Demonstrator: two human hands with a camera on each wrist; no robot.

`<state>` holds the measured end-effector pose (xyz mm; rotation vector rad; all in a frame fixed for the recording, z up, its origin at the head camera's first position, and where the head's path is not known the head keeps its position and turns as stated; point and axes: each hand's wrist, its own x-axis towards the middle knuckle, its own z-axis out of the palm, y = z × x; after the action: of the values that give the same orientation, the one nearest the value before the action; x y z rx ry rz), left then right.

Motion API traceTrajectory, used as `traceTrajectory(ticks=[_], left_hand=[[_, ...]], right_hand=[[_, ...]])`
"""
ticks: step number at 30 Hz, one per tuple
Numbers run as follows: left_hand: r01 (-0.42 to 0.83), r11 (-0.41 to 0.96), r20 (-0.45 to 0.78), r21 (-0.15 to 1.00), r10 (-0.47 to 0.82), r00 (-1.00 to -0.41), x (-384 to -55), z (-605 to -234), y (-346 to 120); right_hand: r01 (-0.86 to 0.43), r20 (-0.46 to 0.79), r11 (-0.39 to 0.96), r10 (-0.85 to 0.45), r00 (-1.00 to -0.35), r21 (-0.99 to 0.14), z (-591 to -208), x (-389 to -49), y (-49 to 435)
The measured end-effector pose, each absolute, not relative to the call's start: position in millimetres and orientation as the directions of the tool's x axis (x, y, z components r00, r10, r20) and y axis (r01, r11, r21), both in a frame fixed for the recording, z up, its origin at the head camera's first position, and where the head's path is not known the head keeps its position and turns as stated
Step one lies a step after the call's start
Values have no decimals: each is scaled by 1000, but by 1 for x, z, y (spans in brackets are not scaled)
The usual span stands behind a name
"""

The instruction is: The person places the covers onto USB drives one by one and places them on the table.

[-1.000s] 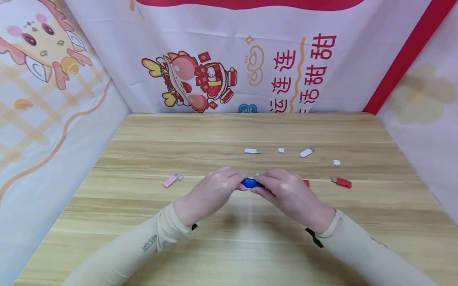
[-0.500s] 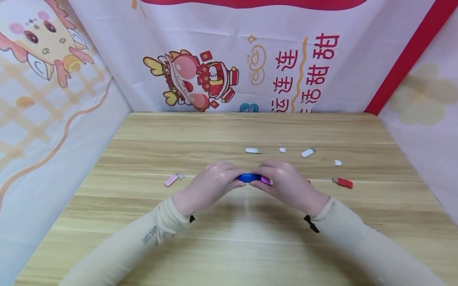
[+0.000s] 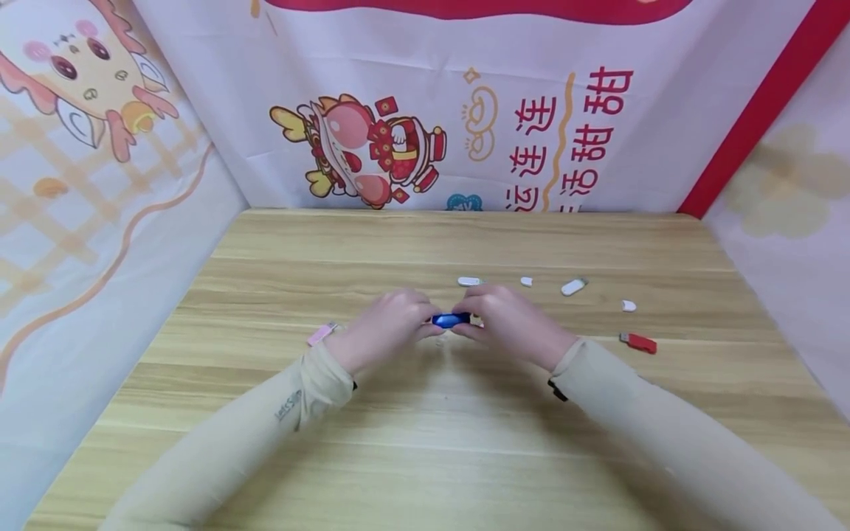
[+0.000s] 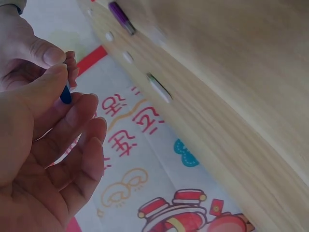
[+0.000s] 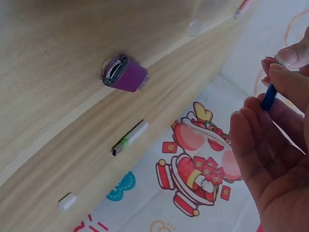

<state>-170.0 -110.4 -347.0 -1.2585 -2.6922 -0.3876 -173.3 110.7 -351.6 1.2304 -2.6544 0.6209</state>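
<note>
We pinched the blue piece (image 3: 451, 321), left end in our left hand (image 3: 388, 324), right end in our right hand (image 3: 508, 321), its middle showing between, above the worktop (image 3: 451, 457), well in from its far edge.

The left hand (image 3: 388, 328) and right hand (image 3: 510, 323) meet at a blue piece (image 3: 451, 320) mid-frame, closing the way between them. Below, bare bench (image 3: 445, 457) widens between the sleeves (image 3: 292, 413) to the bottom edge. Right of centre, two white sticks (image 3: 573, 287), two white caps (image 3: 629, 306) and a red stick (image 3: 640, 343) lie in the way, with gaps between; a pink stick (image 3: 322, 334) obstructs left of centre. An open strip crosses above all these, up to the cloth backdrop (image 3: 398, 51).
</note>
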Motion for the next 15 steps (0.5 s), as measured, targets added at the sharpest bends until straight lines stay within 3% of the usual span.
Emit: traceTrajectory(ticks=[15], left_hand=[[653,725,12,219,667,-745,-228,-356,-134]], right_hand=[[-661,58,651,-695,-717,-373,-360,-237,64]])
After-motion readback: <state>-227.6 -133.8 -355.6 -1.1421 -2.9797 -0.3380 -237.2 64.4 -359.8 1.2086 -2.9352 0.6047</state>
